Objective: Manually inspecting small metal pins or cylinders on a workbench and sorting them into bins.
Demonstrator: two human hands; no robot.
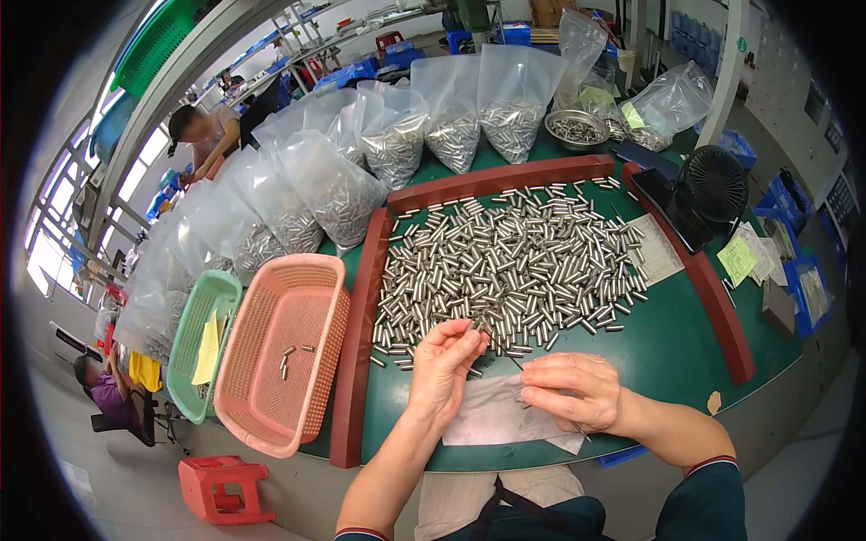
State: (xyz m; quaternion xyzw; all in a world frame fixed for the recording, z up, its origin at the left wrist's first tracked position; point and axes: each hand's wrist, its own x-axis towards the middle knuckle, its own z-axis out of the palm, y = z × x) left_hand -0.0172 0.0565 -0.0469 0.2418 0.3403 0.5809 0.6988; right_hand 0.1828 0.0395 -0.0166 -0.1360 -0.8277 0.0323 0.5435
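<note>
My left hand (444,362) pinches a small metal cylinder (475,325) at the near edge of a large spread of shiny metal cylinders (514,261) on the green table (667,343). My right hand (573,389) rests on a pale cloth (492,417) near the table's front edge, fingers curled around a thin metal pick (577,427). The two hands are a few centimetres apart.
A pink basket (280,347) with a few cylinders and a green basket (203,347) stand to the left. Dark red rails (356,352) frame the pile. Clear bags of cylinders (334,194), a metal bowl (577,129) and a black fan (713,185) line the back. People sit at the far left.
</note>
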